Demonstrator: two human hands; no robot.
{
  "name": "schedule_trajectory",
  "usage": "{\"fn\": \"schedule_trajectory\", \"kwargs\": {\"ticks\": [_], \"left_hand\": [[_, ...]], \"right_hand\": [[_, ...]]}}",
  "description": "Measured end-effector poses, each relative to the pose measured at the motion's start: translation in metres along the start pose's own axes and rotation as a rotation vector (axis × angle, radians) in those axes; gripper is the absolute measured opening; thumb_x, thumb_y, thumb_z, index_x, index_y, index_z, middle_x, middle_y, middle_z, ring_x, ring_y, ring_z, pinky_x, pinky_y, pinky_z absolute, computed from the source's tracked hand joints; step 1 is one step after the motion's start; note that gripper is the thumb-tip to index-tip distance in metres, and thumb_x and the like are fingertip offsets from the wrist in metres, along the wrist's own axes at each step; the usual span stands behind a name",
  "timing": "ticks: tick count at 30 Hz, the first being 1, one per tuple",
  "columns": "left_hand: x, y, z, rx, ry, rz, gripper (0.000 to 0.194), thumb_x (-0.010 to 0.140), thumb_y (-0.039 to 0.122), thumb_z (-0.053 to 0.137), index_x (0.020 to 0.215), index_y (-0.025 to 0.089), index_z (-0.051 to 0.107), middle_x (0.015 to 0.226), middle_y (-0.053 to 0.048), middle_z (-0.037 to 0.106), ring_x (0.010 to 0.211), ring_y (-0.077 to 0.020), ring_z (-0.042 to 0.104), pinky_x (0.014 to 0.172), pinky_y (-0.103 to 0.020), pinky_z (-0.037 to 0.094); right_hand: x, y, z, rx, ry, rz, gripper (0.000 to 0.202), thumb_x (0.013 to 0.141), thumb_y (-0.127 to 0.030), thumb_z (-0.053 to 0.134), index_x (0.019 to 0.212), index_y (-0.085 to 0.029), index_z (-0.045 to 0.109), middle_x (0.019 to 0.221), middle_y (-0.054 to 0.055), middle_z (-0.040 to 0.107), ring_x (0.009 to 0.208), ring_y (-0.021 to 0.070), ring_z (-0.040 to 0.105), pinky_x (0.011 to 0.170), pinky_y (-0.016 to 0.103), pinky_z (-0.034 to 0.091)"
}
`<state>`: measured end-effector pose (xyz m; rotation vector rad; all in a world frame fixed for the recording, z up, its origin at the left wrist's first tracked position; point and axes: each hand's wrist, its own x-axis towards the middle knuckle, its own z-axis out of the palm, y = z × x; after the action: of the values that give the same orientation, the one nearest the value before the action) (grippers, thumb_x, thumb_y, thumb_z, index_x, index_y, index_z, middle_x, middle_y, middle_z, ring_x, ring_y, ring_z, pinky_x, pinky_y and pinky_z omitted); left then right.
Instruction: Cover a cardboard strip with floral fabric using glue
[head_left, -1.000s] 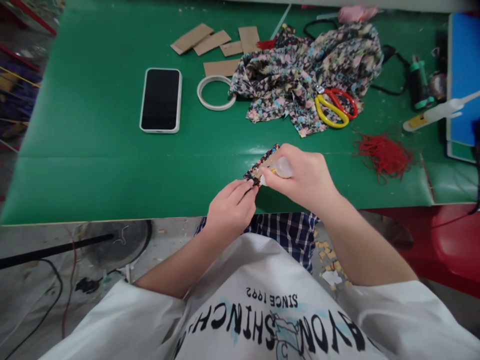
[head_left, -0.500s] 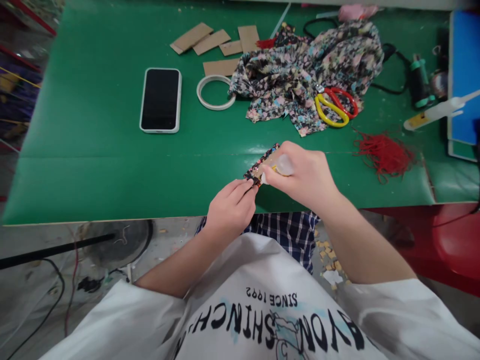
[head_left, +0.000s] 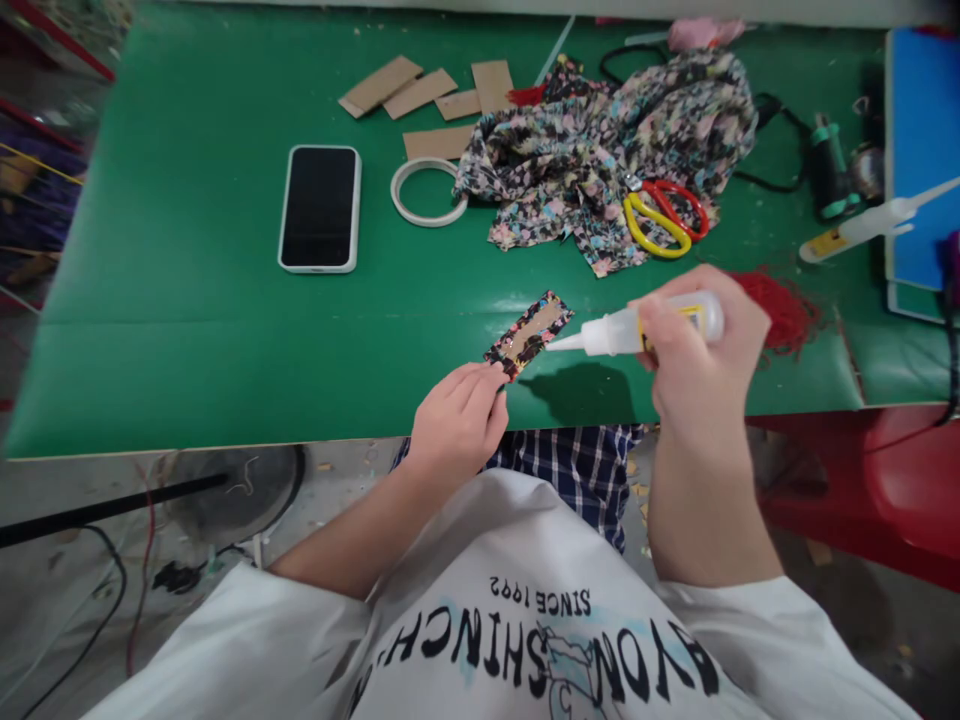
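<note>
My left hand point(head_left: 461, 415) pinches the lower left end of a small cardboard strip point(head_left: 531, 335). Dark floral cloth is folded over the strip's edges, and bare brown card shows along its middle. Wrapped in my right hand point(head_left: 709, 350) is a white glue bottle point(head_left: 619, 332) with a yellow label, tilted nearly level. Its thin nozzle points left, at the right edge of the strip; whether the tip touches the cloth I cannot tell.
Floral fabric point(head_left: 540, 150) lies bunched at the back, with scissors point(head_left: 660, 222) on it. Nearby are a tape roll point(head_left: 397, 208), cardboard pieces point(head_left: 439, 143) and a phone point(head_left: 320, 210). Red threads point(head_left: 784, 315) and a second glue bottle point(head_left: 847, 232) lie to the right.
My right hand has drawn back to the right and turned the glue bottle so its nozzle points left. More of the cloth-edged strip now shows. My left hand has stayed at its end.
</note>
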<state>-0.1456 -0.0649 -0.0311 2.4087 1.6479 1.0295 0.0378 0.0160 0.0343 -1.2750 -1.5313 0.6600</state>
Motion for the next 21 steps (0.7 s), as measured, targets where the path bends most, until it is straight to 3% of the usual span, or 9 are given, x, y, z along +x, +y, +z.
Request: {"fn": "schedule_trajectory", "kwargs": {"ticks": [7,11,13,16,18,21], "left_hand": [[0.002,0.001,0.001,0.175,-0.092,0.121,0.028,0.082,0.016,0.052,0.107,0.008,0.058,0.099,-0.013,0.063,0.094,-0.0219,0.057,0.086,-0.037,0.05],[0.008,0.002,-0.006,0.233,-0.188,0.125,0.024,0.083,0.022,0.052,0.104,0.014,0.062,0.096,-0.011,0.063,0.09,-0.023,0.057,0.076,-0.039,0.049],[0.014,0.003,-0.01,0.217,-0.188,0.098,0.02,0.083,0.022,0.053,0.099,0.018,0.064,0.097,-0.009,0.063,0.091,-0.0233,0.055,0.075,-0.039,0.047],[0.027,0.004,-0.017,0.082,-0.046,0.058,0.015,0.081,0.022,0.058,0.093,0.022,0.066,0.098,-0.006,0.061,0.091,-0.0211,0.054,0.076,-0.038,0.046],[0.04,0.005,-0.021,-0.09,0.038,0.043,0.019,0.081,0.023,0.059,0.1,0.022,0.064,0.096,-0.006,0.061,0.088,-0.018,0.055,0.077,-0.036,0.047],[0.063,0.011,-0.027,-0.372,0.055,-0.016,0.031,0.082,0.027,0.06,0.113,0.021,0.058,0.096,-0.006,0.061,0.087,-0.0142,0.057,0.076,-0.03,0.05]], "right_hand": [[-0.023,0.026,0.004,0.497,0.039,0.387,0.023,0.07,-0.037,0.062,0.061,-0.021,0.049,0.046,-0.007,0.042,0.033,0.0046,0.029,0.03,0.019,0.021],[-0.026,0.025,0.001,0.751,-0.057,0.537,0.026,0.076,-0.04,0.056,0.062,-0.02,0.049,0.039,-0.011,0.027,0.032,0.0033,0.018,0.031,0.017,0.021],[-0.026,0.024,0.001,0.834,-0.09,0.593,0.027,0.076,-0.044,0.056,0.065,-0.02,0.051,0.039,-0.011,0.027,0.033,0.0034,0.019,0.032,0.016,0.023],[-0.024,0.019,0.003,0.954,-0.122,0.685,0.029,0.074,-0.049,0.056,0.072,-0.02,0.052,0.042,-0.011,0.029,0.036,0.0037,0.022,0.034,0.014,0.025],[-0.022,0.013,0.007,1.053,-0.152,0.763,0.031,0.075,-0.051,0.054,0.074,-0.02,0.052,0.043,-0.011,0.028,0.037,0.0037,0.021,0.034,0.013,0.025],[-0.02,0.004,0.015,1.197,-0.201,0.881,0.032,0.076,-0.051,0.053,0.072,-0.019,0.052,0.042,-0.011,0.025,0.036,0.0036,0.017,0.033,0.012,0.024]]}}
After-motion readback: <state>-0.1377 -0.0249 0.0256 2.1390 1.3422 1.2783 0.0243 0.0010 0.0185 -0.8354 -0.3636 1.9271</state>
